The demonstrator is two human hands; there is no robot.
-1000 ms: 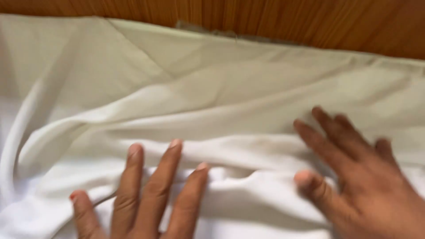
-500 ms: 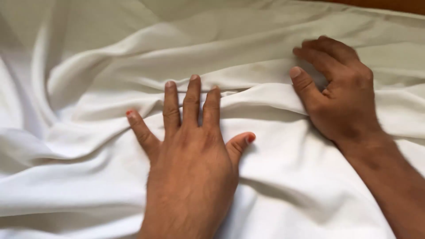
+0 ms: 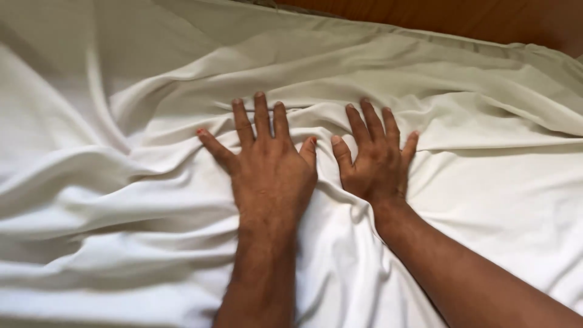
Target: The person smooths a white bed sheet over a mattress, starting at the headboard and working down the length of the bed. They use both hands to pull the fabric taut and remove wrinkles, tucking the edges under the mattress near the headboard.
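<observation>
Both hands now lie flat, side by side, on the white sheet [image 3: 461, 200], which fills nearly the whole view; half a second ago they were well apart, the right hand [image 3: 375, 163] out toward three o'clock, and it has since slid in until its thumb sits just beside the thumb of the left hand [image 3: 270, 167]. A second ago the hands were low in the view, at about six o'clock, with a broad strip of wood above them; since then they have travelled up the cloth toward twelve o'clock. Each hand is open, fingers spread and pressed palm-down on the fabric, pinching nothing (no fold is gathered between finger and thumb that I can see). To judge by this, the person is smoothing the sheet from near edge to far, and with the hands drawn together the fabric has bunched into a ridge just ahead of the fingertips, with deep folds fanning toward nine o'clock, so that side looks far from flat. The wooden surface [image 3: 461, 21] shows only as a narrow band from twelve to two o'clock. What lies under the sheet is hidden, its near and left edges are cut off, and both forearms run out of view at six and five o'clock.
</observation>
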